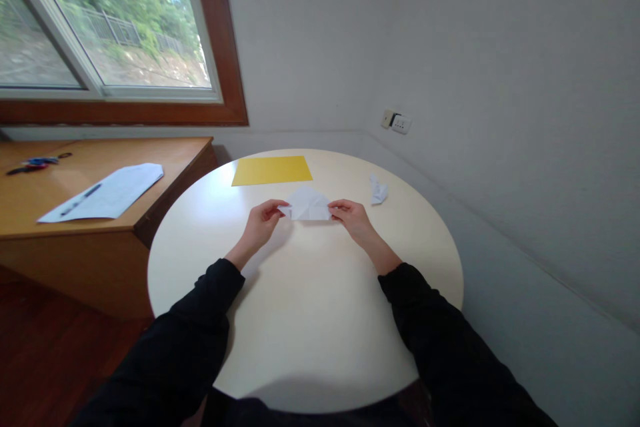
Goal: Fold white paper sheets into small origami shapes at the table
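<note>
1. A creased white paper [307, 205], already folded into a fan-like shape with several visible creases, is held low over the round table [300, 320].
2. Its left corner is pinched by the left hand [263, 221], its right by the right hand [350, 215].
3. The folding is judged partly done; a yellow sheet [273, 170] lies unfolded, and a small folded white figure [379, 191] sits nearby.

Soft window [110, 20] daylight; sharp centre, warped edges.
</note>
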`<action>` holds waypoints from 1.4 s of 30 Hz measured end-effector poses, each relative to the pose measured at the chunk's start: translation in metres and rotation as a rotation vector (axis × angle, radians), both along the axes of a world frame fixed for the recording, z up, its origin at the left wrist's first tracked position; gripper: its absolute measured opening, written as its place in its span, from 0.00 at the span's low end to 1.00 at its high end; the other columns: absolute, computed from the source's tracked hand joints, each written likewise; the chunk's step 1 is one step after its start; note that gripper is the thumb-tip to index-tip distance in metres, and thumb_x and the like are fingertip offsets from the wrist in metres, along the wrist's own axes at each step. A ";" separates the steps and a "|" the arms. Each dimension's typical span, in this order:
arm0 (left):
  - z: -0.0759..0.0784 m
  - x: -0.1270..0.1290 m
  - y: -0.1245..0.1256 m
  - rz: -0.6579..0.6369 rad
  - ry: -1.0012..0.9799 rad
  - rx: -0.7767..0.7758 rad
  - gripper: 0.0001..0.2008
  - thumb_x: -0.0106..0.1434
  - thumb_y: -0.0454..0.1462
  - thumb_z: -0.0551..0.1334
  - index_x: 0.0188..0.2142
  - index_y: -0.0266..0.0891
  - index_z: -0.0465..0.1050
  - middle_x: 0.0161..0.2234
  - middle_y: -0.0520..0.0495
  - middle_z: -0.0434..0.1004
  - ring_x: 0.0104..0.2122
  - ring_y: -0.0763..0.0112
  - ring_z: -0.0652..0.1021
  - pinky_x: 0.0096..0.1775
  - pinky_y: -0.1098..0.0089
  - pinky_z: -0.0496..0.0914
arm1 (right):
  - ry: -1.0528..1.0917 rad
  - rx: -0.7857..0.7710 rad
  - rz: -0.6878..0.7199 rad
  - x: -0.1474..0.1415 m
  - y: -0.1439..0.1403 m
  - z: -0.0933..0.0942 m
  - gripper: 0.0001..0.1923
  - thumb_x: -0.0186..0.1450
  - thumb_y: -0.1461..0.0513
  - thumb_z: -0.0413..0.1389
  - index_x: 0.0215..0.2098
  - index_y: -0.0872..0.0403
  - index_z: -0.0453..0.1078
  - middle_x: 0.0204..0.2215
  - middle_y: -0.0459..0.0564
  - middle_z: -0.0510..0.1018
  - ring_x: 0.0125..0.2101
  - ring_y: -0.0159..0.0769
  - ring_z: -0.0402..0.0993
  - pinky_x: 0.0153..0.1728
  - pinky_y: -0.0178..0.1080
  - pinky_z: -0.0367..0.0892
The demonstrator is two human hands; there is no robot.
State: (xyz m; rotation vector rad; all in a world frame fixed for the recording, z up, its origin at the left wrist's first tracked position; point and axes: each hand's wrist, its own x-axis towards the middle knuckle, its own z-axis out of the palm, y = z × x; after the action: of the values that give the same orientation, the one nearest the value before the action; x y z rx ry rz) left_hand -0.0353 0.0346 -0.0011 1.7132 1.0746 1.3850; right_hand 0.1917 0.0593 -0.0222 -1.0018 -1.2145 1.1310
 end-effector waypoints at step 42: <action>0.003 -0.002 -0.005 0.109 0.152 0.183 0.10 0.56 0.38 0.58 0.36 0.37 0.74 0.38 0.43 0.78 0.39 0.65 0.76 0.44 0.63 0.69 | 0.132 -0.055 0.083 -0.001 -0.006 0.007 0.11 0.43 0.61 0.64 0.25 0.54 0.72 0.22 0.44 0.73 0.24 0.28 0.66 0.34 0.37 0.63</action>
State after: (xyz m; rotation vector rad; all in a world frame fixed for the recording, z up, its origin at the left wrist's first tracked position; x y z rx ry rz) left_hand -0.0372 0.0294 0.0015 1.9429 1.1704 1.4784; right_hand 0.1911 0.0535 -0.0148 -0.9102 -1.1333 1.2816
